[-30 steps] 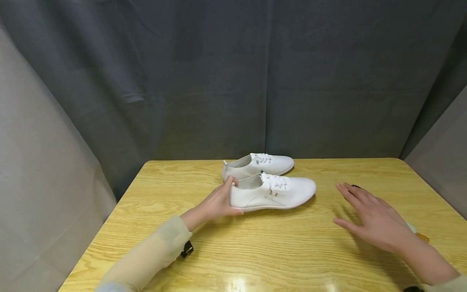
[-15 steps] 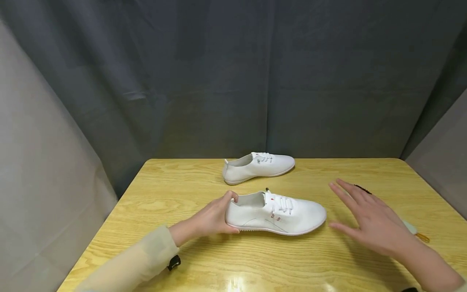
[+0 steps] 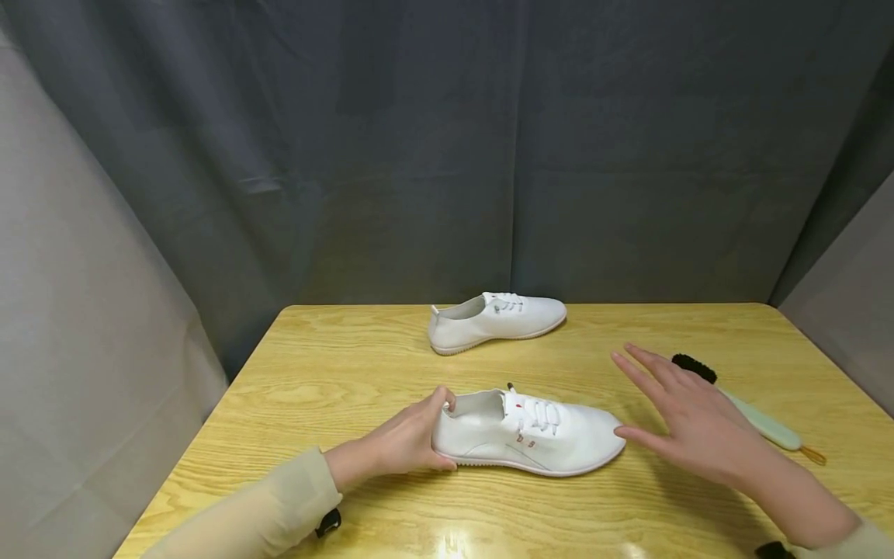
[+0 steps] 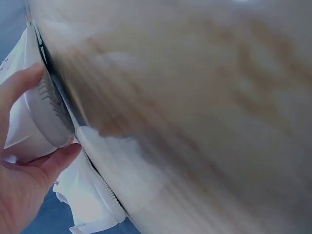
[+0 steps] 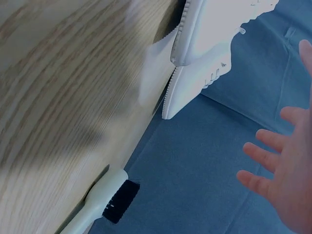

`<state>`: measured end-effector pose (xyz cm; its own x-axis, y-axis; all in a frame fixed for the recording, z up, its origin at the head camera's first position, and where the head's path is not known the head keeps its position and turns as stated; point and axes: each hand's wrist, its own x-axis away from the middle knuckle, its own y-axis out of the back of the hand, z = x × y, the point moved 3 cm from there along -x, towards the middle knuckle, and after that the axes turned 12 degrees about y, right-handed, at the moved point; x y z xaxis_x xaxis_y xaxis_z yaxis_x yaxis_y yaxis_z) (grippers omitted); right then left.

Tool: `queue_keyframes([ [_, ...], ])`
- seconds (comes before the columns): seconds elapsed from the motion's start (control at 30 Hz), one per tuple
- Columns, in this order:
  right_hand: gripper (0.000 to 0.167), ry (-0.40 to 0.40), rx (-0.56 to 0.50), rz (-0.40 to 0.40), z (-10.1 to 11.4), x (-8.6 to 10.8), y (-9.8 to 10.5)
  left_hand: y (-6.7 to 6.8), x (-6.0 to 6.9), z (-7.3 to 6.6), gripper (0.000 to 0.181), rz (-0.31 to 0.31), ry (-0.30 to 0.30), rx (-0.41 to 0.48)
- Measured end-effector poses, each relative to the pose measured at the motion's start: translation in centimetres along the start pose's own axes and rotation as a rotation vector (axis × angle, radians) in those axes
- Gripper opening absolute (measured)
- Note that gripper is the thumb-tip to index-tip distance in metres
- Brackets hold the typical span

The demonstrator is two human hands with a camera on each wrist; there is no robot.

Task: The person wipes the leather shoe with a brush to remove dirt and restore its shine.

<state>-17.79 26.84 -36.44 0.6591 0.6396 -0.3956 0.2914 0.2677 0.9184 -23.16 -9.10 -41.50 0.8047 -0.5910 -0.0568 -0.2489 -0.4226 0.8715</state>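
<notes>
My left hand (image 3: pixel 408 436) grips the heel of a white lace-up shoe (image 3: pixel 573 435), thumb low by the sole and fingers at the heel's collar. The shoe's toe points right. In the left wrist view, the thumb and a finger close round the heel of the near shoe (image 4: pixel 46 119). My right hand (image 3: pixel 698 423) hovers with spread fingers beside the toe; its thumb tip appears right at the toe, and touching or apart I cannot tell. Farther back stands a matching white shoe (image 3: pixel 499 320), also toe to the right.
A brush with a pale green handle (image 3: pixel 761 419), black bristles (image 3: pixel 694 367) and an orange cord loop lies to the right, partly behind my right hand. The wooden table (image 3: pixel 335 365) ends at a dark curtain (image 3: pixel 412 155). Light grey cloth (image 3: pixel 91 326) hangs at the left.
The left hand has drawn the near shoe toward me, away from the other shoe. My right hand has shifted slightly left, and more of the brush now shows.
</notes>
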Motion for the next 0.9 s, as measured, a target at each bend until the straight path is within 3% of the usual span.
queue_keyframes([
  [0.27,0.091,0.004,-0.012,0.038,-0.5,-0.6,-0.1,-0.4,0.2,-0.3,0.087,0.040,0.074,-0.049],
  [0.53,0.090,-0.003,-0.032,0.059,-0.8,-0.6,0.0,-0.4,0.7,-0.4,0.119,0.034,0.077,-0.032],
  [0.9,0.089,-0.030,-0.036,0.070,-1.1,0.1,0.1,-0.2,0.6,0.0,0.109,0.063,0.044,0.030],
])
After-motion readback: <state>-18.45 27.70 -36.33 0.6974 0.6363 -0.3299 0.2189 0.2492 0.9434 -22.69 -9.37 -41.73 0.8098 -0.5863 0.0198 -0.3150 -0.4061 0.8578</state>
